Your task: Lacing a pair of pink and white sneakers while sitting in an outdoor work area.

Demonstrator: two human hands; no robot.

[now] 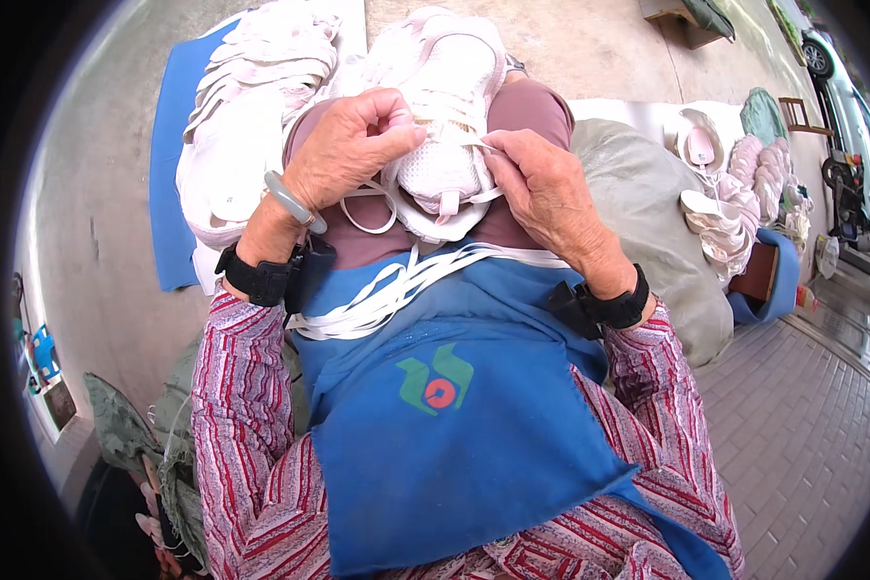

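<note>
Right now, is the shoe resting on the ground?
No, the shoe sits on the person's lap, held between the left hand and right hand.

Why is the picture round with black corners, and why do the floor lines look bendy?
In the head view, the fisheye lens leaves a black ring at the rim and curves the paving bricks at right. Daylight is soft, with no hard shadows. The left hand and right hand on the white shoe look sharp; the car at the edge is squashed.
</note>
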